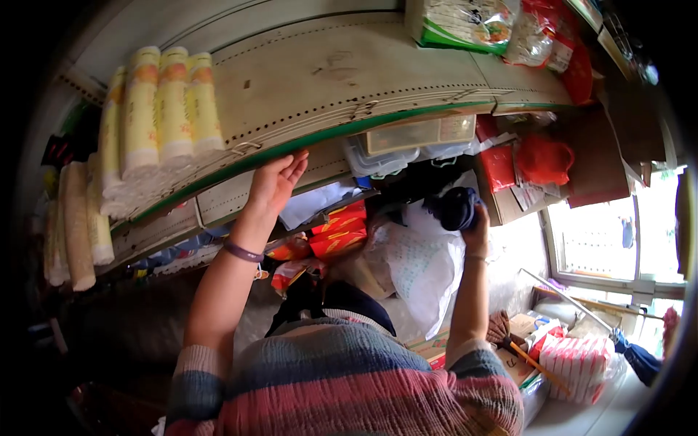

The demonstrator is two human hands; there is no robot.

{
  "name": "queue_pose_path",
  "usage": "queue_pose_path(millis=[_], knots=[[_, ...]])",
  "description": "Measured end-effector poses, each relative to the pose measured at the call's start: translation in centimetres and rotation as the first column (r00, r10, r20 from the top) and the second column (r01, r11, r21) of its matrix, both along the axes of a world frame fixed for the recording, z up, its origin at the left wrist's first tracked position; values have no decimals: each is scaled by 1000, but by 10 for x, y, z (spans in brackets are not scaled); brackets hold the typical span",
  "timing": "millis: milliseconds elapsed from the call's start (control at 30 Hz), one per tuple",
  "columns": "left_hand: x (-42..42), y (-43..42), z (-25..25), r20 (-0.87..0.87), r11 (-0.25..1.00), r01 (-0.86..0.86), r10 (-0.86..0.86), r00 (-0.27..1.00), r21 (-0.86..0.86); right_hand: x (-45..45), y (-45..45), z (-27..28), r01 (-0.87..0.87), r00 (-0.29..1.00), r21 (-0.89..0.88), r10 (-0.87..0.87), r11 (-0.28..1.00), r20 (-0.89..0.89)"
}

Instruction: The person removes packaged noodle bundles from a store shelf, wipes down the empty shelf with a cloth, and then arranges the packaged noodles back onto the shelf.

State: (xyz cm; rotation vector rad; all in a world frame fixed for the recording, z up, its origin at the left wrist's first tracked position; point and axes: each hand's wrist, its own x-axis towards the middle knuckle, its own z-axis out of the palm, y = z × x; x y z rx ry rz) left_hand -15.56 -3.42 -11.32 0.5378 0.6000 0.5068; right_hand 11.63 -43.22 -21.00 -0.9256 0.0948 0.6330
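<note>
My left hand is raised at the green front edge of the shelf. Its fingers are stretched out and nothing is in them; whether they touch the edge I cannot tell. Out to the right, my right hand grips a dark blue, bunched-up bundle that looks like cloth. Just below the bundle hangs a white plastic bag with faint print. Clear plastic boxes sit on the lower shelf, between my two hands.
Yellow-wrapped rolls stand at the shelf's left end. Packets of noodles lie at its back right. A cardboard box with a red bag is at right. A broom, a dark blue umbrella and wrapped packs are lower right.
</note>
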Motion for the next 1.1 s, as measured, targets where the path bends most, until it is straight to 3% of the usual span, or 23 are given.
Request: queue_pose_path(millis=[67, 133, 267, 300, 333, 367, 467, 667, 800, 1000, 1100], knots=[[0, 1, 2, -8, 1000, 4, -4, 1000, -1, -34, 36, 4, 40, 988, 82, -28, 996, -149], [0, 0, 2, -9, 1000, 10, -10, 1000, 1, -57, 74, 30, -29, 993, 126, 43, 992, -109], [0, 0, 1, -3, 1000, 1, -1, 1000, 2, -112, 163, 117, -33, 932, 52, 12, 998, 362], [1, 0, 0, -6, 1000, -18, 18, 1000, -1, -128, 189, 144, -59, 818, 22, 36, 998, 573], [2, 0, -3, 4, 1000, -16, 16, 1000, -10, -119, 206, 134, 89, 393, -185, 137, 979, 909], [2, 1, -7, 15, 1000, -16, 16, 1000, -19, -134, 219, 162, 242, 150, -295, 264, 925, 953], [2, 0, -2, 19, 999, -45, 45, 999, -9, -144, 255, 143, 405, -180, -486, 589, 774, 788], [6, 3, -15, 55, 1000, 0, -1, 998, 30, -134, 269, 151, 394, -365, -517, 645, 760, 671], [3, 0, -9, 28, 999, 45, -45, 999, -11, -153, 284, 158, 278, -331, -572, 636, 772, 697], [-67, 14, -26, 178, 996, 76, -69, 982, -35, -217, 328, 163, 246, -353, -597, 644, 764, 679], [-134, 8, -20, 50, 990, 1, 7, 999, -143, -245, 345, 165, 245, -373, -590, 637, 769, 675]])
